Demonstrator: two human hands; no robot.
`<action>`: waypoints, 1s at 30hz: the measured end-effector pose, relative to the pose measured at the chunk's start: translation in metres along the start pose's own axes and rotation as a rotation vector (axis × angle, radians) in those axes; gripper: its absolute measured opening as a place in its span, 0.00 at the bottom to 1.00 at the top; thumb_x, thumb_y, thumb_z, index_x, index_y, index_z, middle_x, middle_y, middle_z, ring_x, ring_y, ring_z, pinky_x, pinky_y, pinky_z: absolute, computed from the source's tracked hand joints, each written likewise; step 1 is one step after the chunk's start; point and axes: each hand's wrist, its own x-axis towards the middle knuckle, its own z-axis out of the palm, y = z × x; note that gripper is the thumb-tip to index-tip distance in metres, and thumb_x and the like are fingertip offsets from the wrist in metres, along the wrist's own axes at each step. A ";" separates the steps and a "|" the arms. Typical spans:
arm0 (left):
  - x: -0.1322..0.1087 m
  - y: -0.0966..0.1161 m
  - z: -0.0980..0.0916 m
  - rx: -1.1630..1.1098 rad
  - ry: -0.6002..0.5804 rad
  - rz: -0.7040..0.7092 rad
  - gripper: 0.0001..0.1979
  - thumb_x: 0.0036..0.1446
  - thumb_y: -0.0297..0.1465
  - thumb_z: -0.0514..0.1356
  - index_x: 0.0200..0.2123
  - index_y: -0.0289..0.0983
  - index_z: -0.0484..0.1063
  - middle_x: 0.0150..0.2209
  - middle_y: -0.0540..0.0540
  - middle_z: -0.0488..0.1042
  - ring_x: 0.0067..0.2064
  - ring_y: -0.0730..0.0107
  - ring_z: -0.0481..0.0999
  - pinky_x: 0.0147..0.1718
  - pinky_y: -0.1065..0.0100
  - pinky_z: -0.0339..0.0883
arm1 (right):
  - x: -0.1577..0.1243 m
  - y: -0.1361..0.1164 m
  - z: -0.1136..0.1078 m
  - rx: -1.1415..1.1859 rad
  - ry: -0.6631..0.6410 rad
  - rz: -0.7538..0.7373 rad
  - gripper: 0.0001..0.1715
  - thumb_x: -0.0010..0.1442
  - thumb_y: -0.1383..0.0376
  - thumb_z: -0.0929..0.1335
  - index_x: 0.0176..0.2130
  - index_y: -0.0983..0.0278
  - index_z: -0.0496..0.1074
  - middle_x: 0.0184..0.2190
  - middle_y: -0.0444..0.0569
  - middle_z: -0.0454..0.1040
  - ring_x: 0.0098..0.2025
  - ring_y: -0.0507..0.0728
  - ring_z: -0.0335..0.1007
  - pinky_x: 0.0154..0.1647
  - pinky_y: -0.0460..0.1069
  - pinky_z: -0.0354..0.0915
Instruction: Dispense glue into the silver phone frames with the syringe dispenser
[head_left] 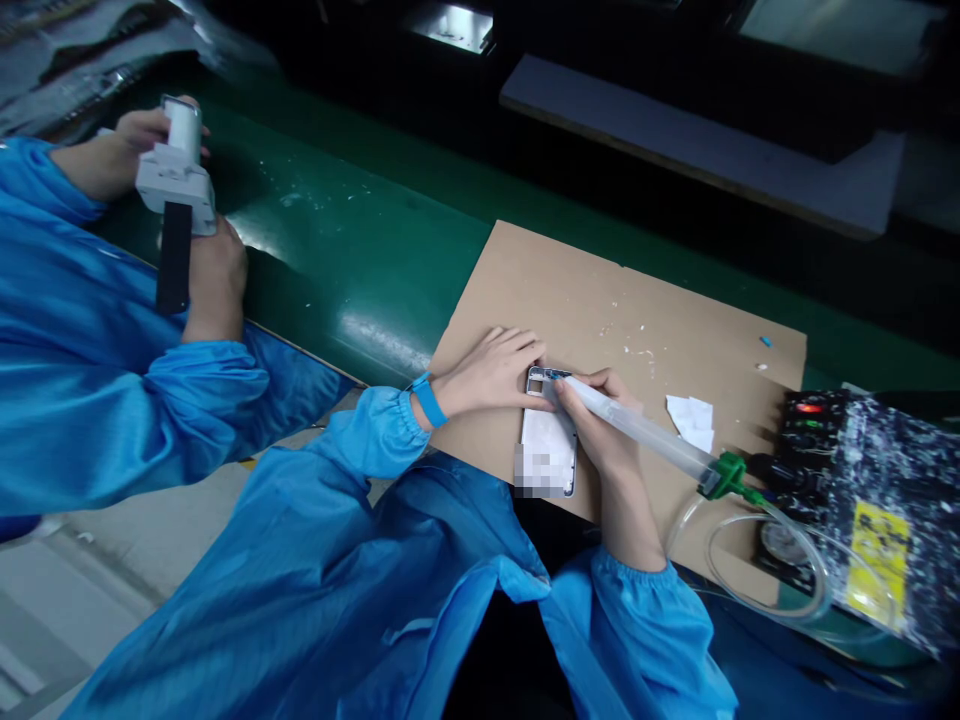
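Observation:
A phone frame (549, 448) with a silvery-white plate lies on the brown cardboard sheet (555, 285). My left hand (499, 370) holds its upper left side, the thumb across the frame and the other fingers stretched beyond its top edge. A blue wristband is on that wrist. My right hand (607, 425) grips a translucent dispensing syringe (645, 430) like a pen, low near its tip. The tip is at the frame's upper end; whether it touches cannot be made out. A green cap (724, 475) closes the syringe's far end, with clear tubing running from it.
A black control box (840, 510) with a yellow label and lit display stands at right, coiled tubing (821, 580) before it. White paper scraps (690, 422) lie on the cardboard. At left, a co-worker's hands (217, 265) hold a white device (176, 180) over the green table (360, 250).

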 end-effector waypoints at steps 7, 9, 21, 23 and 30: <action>0.000 -0.001 0.000 -0.015 0.010 -0.015 0.28 0.67 0.59 0.70 0.46 0.41 0.72 0.52 0.42 0.80 0.55 0.51 0.79 0.55 0.51 0.65 | 0.001 -0.005 -0.001 0.021 -0.011 -0.010 0.25 0.62 0.42 0.80 0.35 0.57 0.77 0.35 0.50 0.84 0.35 0.62 0.79 0.34 0.52 0.71; 0.000 -0.002 0.002 -0.017 0.017 -0.013 0.28 0.67 0.59 0.69 0.47 0.41 0.72 0.52 0.42 0.80 0.54 0.51 0.79 0.55 0.51 0.65 | 0.001 -0.005 -0.001 0.032 -0.011 -0.006 0.25 0.62 0.42 0.80 0.34 0.57 0.76 0.35 0.50 0.85 0.35 0.62 0.79 0.33 0.52 0.71; 0.000 0.000 -0.001 0.001 0.009 -0.014 0.28 0.67 0.59 0.70 0.47 0.40 0.73 0.52 0.42 0.80 0.54 0.52 0.78 0.56 0.52 0.66 | -0.001 0.000 -0.002 0.034 -0.009 -0.010 0.24 0.65 0.44 0.79 0.35 0.57 0.75 0.34 0.48 0.84 0.34 0.60 0.78 0.33 0.52 0.69; 0.000 0.001 -0.001 -0.002 0.007 -0.015 0.27 0.68 0.59 0.69 0.47 0.40 0.73 0.52 0.41 0.80 0.54 0.52 0.78 0.56 0.52 0.66 | -0.001 0.001 -0.002 0.033 -0.010 -0.015 0.24 0.65 0.44 0.79 0.35 0.57 0.74 0.34 0.47 0.84 0.34 0.60 0.78 0.33 0.52 0.68; 0.000 -0.001 0.001 -0.012 0.010 -0.011 0.29 0.68 0.61 0.68 0.46 0.41 0.72 0.52 0.42 0.80 0.54 0.52 0.78 0.56 0.52 0.65 | -0.002 0.002 -0.001 0.060 0.000 -0.010 0.23 0.66 0.45 0.79 0.35 0.57 0.73 0.35 0.48 0.84 0.34 0.60 0.78 0.33 0.52 0.68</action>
